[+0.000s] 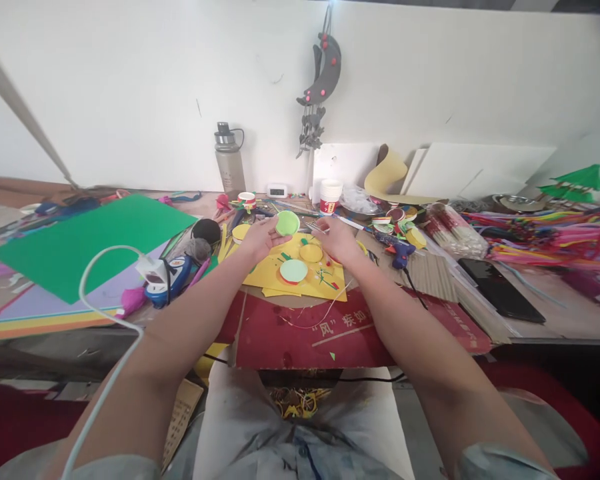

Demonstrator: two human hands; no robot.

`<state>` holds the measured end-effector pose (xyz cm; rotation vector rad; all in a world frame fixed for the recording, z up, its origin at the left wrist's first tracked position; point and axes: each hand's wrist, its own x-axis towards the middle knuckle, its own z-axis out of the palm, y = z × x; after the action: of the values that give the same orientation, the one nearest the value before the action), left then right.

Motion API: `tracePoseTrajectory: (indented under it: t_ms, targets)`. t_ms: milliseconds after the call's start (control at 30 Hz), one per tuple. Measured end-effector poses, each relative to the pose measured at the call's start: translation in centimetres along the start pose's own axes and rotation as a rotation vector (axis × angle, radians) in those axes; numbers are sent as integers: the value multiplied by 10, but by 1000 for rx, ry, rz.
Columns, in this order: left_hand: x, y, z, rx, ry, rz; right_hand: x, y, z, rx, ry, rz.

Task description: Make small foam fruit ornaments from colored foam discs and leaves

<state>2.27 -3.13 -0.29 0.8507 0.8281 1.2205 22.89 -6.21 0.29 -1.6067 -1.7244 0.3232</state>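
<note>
Between the thumb and fingers of my left hand (pixel 261 239) is a light green round paper disc (pixel 287 223), held up and facing me. Close to its right, my right hand (pixel 337 239) is closed around a thin metal tool (pixel 311 228); whether it is tweezers or scissors I cannot make out. Below both hands lies a yellow paper sheet (pixel 260 281). On it rest a pale green round piece with a red edge (pixel 294 271), a yellow disc (pixel 311 253) and small green and red scraps (pixel 327 277).
Red cardboard (pixel 300 333) covers the front edge. To the left are green paper (pixel 100 240) and a blue device with a white cable (pixel 170 283). A glue gun (pixel 401 253), phone (pixel 500 288) and pipe cleaners (pixel 545 237) lie right. A bottle (pixel 230 163) and paper cup (pixel 331 195) stand behind.
</note>
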Motion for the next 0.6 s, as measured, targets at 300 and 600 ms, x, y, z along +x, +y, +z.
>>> tracePoseTrajectory:
  t_ms: [300,600]
  targets:
    - [-5,1,7,-13,-48,6,-25,61,-96,-673,139,234]
    - [-5,-2,9,43,-50,0,-44,112,-104,-511,9,588]
